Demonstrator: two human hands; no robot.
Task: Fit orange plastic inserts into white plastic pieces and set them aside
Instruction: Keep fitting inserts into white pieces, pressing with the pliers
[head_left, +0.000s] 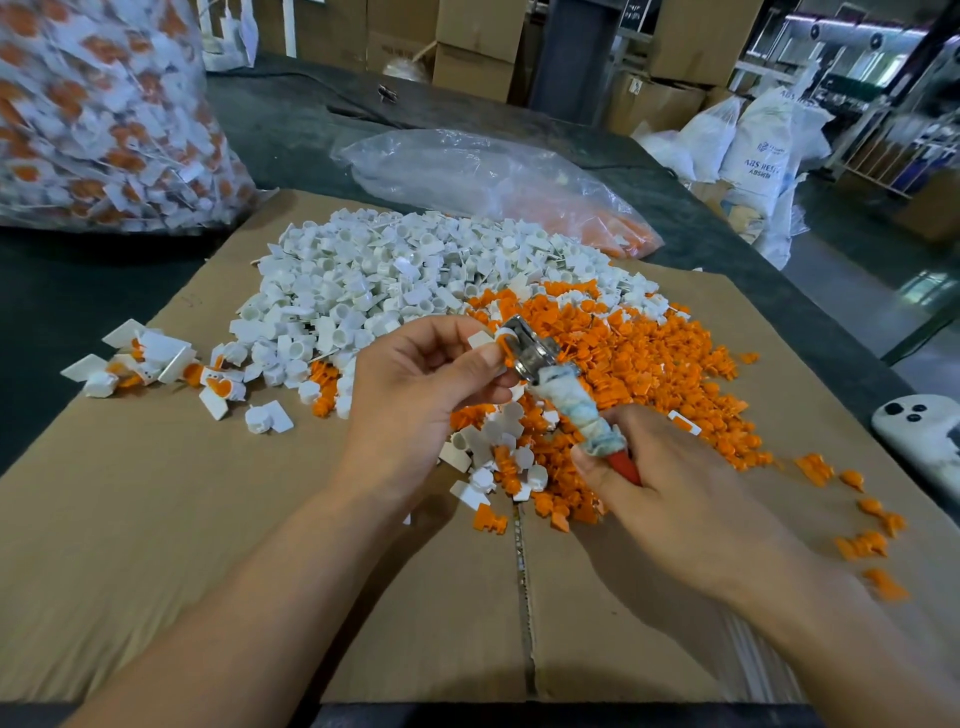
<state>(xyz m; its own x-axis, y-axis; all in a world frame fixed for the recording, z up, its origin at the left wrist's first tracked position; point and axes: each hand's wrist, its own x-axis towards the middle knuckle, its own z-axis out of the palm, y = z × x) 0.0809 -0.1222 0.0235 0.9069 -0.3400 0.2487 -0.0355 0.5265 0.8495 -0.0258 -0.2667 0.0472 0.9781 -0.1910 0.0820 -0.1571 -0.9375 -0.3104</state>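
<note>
My left hand (415, 384) pinches a white plastic piece (485, 340) with an orange insert in it, held above the piles. My right hand (660, 467) grips the cloth-wrapped, red-ended handle of a metal-headed tool (530, 351), whose head meets the piece. A heap of white pieces (384, 275) lies on the cardboard sheet (156, 519), with a heap of orange inserts (639, 353) to its right. Several fitted white-and-orange pieces (156, 364) lie at the left edge of the cardboard.
A big clear bag of fitted pieces (104, 119) stands at the back left. A slack plastic bag with orange inserts (498, 182) lies behind the heaps. A white controller-like device (919, 431) rests at the right. Loose orange inserts (862, 540) are scattered on the right. Boxes and sacks stand beyond the table.
</note>
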